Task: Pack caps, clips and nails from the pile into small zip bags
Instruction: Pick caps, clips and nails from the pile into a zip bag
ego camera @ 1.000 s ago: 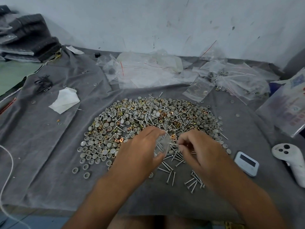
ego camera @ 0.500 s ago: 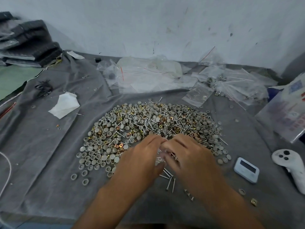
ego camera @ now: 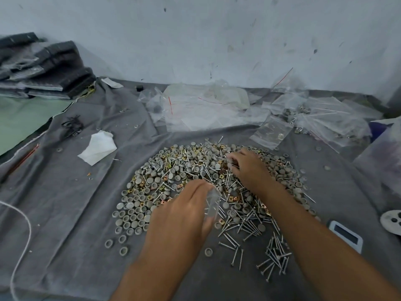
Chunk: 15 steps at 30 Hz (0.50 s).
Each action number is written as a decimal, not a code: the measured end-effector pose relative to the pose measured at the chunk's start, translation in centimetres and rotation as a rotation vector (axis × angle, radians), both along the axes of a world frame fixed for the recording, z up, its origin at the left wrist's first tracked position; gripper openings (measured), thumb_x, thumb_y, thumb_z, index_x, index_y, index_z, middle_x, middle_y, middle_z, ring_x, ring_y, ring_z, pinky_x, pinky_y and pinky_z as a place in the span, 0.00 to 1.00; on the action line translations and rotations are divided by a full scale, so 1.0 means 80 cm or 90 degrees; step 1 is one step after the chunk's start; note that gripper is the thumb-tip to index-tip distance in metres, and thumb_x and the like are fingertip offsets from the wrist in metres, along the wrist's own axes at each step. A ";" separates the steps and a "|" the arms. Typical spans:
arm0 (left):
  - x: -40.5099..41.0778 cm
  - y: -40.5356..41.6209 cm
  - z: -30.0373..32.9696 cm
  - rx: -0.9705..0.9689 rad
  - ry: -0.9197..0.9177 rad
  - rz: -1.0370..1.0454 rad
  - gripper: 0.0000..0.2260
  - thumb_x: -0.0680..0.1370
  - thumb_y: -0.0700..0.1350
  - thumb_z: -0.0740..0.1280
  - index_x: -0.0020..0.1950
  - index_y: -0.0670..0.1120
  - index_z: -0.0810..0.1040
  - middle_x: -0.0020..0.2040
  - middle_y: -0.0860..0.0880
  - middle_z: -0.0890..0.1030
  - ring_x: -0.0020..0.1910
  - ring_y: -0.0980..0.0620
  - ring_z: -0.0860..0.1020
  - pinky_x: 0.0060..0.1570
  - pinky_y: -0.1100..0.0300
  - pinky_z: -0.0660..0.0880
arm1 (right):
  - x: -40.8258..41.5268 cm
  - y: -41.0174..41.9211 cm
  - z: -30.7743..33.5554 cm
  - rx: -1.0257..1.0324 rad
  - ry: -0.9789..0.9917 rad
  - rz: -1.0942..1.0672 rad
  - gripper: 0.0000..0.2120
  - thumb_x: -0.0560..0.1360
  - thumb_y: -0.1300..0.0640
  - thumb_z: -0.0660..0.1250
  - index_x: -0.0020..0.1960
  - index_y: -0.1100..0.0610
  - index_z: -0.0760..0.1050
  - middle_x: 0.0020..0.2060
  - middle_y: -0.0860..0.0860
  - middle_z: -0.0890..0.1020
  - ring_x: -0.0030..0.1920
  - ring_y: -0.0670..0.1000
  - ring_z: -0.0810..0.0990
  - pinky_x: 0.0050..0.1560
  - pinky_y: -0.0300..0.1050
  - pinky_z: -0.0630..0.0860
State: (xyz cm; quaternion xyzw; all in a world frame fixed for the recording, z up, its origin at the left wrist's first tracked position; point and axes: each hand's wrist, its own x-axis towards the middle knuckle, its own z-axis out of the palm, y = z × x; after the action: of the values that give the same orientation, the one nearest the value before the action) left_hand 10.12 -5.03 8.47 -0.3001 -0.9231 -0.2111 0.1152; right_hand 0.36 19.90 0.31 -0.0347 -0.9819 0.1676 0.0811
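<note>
The pile (ego camera: 208, 183) of grey caps, brass clips and nails lies on a grey cloth (ego camera: 65, 209) spread over the counter, and everything else is best placed from it. At the pile's near edge the left hand (ego camera: 184, 218) holds a small clear zip bag (ego camera: 213, 205), its grip closed on the bag's side between thumb and fingers; whether the bag's mouth is open cannot be told. The right hand (ego camera: 249, 168) reaches into the far right part of the pile, fingers curled down among the caps and clips. It seems to be pinching a piece or two, but the fingertips are partly hidden, so what it grips, if anything, cannot be told.

A loose scatter of nails (ego camera: 273, 255) lies on the near right side of the pile, and a few stray caps (ego camera: 123, 250) sit just off its near left edge. Beyond the pile, against the wall, lie empty and filled plastic bags (ego camera: 206, 107); one flat bag (ego camera: 271, 131) rests just past the pile's far right rim. A white tissue (ego camera: 98, 146) lies to the pile's far left.

The risks look modest but real. The hands are well apart, so pieces carried back could drop onto the cloth. The nails' points could prick fingers or pierce the thin bag. A limp bag held by one side may also sag shut, so parts would miss its mouth.
</note>
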 end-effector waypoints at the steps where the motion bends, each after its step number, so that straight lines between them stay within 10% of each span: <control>1: 0.000 -0.001 -0.002 -0.002 0.002 0.001 0.15 0.74 0.52 0.70 0.59 0.50 0.80 0.57 0.57 0.80 0.33 0.59 0.79 0.25 0.65 0.72 | -0.007 -0.002 0.001 0.012 -0.001 0.008 0.13 0.82 0.53 0.62 0.65 0.53 0.76 0.61 0.53 0.76 0.64 0.54 0.72 0.62 0.51 0.72; 7: -0.004 -0.009 -0.007 0.009 -0.032 0.004 0.18 0.71 0.52 0.71 0.60 0.51 0.80 0.58 0.58 0.80 0.37 0.59 0.81 0.27 0.62 0.77 | -0.013 -0.004 0.004 0.035 -0.026 -0.001 0.05 0.81 0.54 0.63 0.54 0.51 0.76 0.62 0.52 0.77 0.66 0.55 0.72 0.64 0.56 0.73; 15: -0.006 -0.006 -0.010 0.008 -0.070 -0.003 0.21 0.69 0.51 0.76 0.61 0.52 0.79 0.59 0.60 0.78 0.39 0.61 0.80 0.31 0.64 0.75 | -0.004 0.008 0.005 -0.152 0.028 -0.055 0.03 0.80 0.51 0.67 0.50 0.50 0.77 0.47 0.46 0.80 0.44 0.47 0.78 0.42 0.40 0.68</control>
State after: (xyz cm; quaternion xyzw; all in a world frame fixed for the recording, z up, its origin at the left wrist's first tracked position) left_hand 9.67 -5.49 7.66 -0.2897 -0.9260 -0.2330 0.0660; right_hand 0.06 20.51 0.67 -0.0828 -0.9505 0.2804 0.1054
